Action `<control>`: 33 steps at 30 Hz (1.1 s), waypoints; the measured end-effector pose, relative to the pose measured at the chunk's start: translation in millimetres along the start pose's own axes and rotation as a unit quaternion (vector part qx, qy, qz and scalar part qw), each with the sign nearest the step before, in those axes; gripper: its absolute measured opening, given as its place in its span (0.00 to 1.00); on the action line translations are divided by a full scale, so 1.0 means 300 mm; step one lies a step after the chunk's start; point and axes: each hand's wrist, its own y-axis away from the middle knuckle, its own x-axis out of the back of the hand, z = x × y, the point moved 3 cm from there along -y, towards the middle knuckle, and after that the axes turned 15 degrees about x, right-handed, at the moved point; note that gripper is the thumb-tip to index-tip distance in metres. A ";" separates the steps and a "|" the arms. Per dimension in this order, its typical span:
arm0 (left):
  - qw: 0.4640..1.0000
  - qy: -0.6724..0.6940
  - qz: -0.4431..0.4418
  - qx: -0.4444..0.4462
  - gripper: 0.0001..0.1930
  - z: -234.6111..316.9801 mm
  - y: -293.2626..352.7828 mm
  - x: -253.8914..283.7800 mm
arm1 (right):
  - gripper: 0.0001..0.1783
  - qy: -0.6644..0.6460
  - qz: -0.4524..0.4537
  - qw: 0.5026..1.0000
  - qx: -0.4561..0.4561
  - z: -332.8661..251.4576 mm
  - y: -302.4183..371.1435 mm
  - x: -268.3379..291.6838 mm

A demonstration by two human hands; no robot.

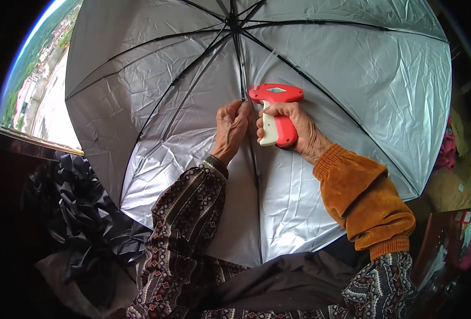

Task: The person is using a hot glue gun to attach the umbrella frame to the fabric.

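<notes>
An opened umbrella [193,143] with a silver inner side and black ribs spreads in front of me. My left hand [231,127] is closed in a pinch on one black umbrella rib [241,69], a little below the hub [235,24]. A red and white tagging gun [278,95] is in my right hand [302,127], the fingers wrapped round its grip. The gun's front end points left and lies close beside the pinched rib. Whether its tip touches the rib or the cloth, I cannot tell.
Crumpled black cloth [81,212] lies at the left. A window opening [47,90] shows the outdoors at the upper left. On the right are a reddish-brown box-like object [432,247] and pink cloth [446,146]. Dark cloth [288,282] covers my lap below the umbrella's edge.
</notes>
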 end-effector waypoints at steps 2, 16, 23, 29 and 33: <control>1.000 0.000 -0.004 0.002 0.15 -0.013 -0.008 0.008 | 0.14 0.001 -0.006 1.000 0.000 0.007 -0.009 -0.004; 0.998 0.041 -0.043 0.032 0.15 0.001 0.010 0.011 | 0.14 0.130 -0.039 0.991 0.009 -0.054 -0.004 0.006; 0.997 0.044 -0.062 0.031 0.16 0.022 0.020 -0.004 | 0.14 0.160 -0.016 0.987 0.019 -0.052 -0.003 -0.018; 0.997 0.006 -0.069 0.033 0.17 0.010 0.011 -0.005 | 0.07 0.138 0.015 0.990 0.002 -0.043 -0.009 0.003; 0.999 -0.026 -0.021 -0.023 0.16 -0.006 0.003 0.013 | 0.05 0.166 0.009 0.986 0.003 -0.026 -0.020 0.005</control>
